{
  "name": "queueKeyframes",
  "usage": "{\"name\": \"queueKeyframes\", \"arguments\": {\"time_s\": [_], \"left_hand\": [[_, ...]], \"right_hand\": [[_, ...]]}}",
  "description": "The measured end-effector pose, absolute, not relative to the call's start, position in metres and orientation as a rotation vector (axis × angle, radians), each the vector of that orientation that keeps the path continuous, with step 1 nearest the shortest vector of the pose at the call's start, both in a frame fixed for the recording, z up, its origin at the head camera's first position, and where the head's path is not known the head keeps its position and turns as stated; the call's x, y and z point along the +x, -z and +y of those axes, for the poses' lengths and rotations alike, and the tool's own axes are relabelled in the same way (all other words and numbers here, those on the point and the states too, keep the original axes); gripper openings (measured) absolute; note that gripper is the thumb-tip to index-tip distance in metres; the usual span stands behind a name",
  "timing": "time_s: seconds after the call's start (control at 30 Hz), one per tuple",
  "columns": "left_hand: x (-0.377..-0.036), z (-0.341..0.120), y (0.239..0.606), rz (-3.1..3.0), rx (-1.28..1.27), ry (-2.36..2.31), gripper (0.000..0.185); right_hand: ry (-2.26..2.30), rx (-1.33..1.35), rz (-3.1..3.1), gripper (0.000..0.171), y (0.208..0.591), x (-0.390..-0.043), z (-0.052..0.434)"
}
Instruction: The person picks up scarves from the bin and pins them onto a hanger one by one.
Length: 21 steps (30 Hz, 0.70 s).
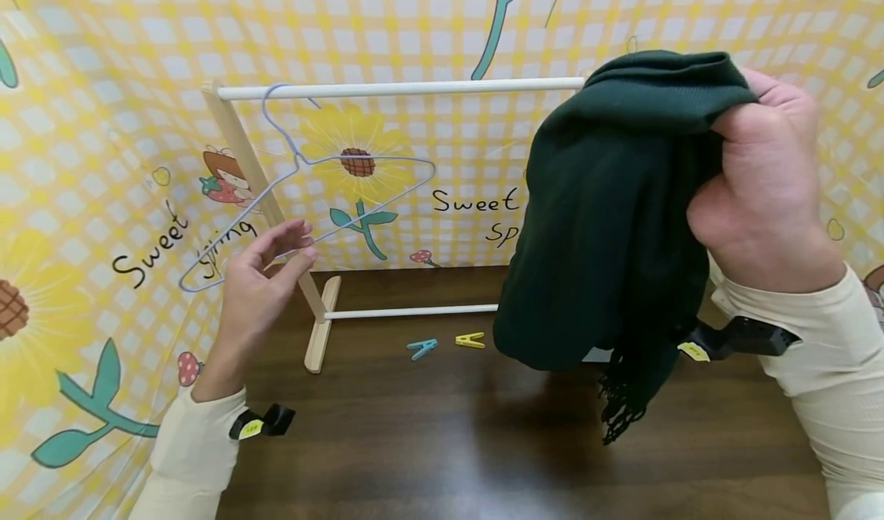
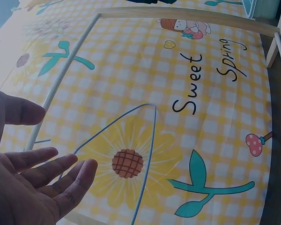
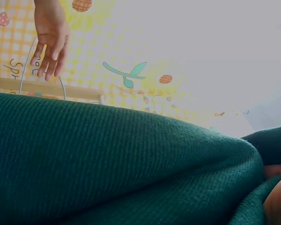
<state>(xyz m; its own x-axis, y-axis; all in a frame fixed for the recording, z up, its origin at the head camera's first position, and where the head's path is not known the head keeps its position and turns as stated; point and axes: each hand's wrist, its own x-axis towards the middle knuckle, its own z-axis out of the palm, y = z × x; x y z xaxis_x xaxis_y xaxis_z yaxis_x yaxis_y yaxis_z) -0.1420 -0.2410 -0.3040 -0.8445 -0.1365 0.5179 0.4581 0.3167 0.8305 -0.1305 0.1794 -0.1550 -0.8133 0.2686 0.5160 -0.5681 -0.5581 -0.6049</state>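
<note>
Fringed green scarf (image 1: 608,221) hangs in folds because the right hand (image 1: 766,175) grips its top, while the white rail (image 1: 414,88) bears the wire hanger (image 1: 298,157), leaving the left hand (image 1: 258,278) unclenched beside it.

Bright in the head view, soft glare gleaming on the dark brown wood-grain worktop (image 1: 387,428), well apart from its far edge, and over in the right wrist view, whitish haze swamps the upper right!
</note>
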Motion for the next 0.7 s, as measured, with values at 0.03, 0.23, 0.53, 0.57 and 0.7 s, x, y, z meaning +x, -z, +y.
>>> {"name": "queueKeyframes", "arguments": {"time_s": [0.03,0.23,0.53,0.57,0.7], "left_hand": [[-0.142,-0.242,0.303,-2.086,-0.285,1.551,0.039],[-0.141,-0.246,0.295,-2.087,-0.293,1.495,0.038],[-0.139,-0.253,0.290,-2.116,-0.263,1.442,0.038],[-0.138,-0.254,0.289,-2.117,-0.256,1.438,0.038],[-0.137,-0.257,0.287,-2.125,-0.247,1.420,0.040]], "right_hand": [[-2.354,0.522,-1.110,0.016,0.155,-0.130,0.178],[-2.372,0.544,-1.117,0.018,0.155,-0.128,0.175],[-2.379,0.558,-1.099,0.015,0.154,-0.127,0.170],[-2.381,0.558,-1.095,0.015,0.154,-0.127,0.170],[-2.386,0.565,-1.082,0.016,0.154,-0.127,0.168]]}}
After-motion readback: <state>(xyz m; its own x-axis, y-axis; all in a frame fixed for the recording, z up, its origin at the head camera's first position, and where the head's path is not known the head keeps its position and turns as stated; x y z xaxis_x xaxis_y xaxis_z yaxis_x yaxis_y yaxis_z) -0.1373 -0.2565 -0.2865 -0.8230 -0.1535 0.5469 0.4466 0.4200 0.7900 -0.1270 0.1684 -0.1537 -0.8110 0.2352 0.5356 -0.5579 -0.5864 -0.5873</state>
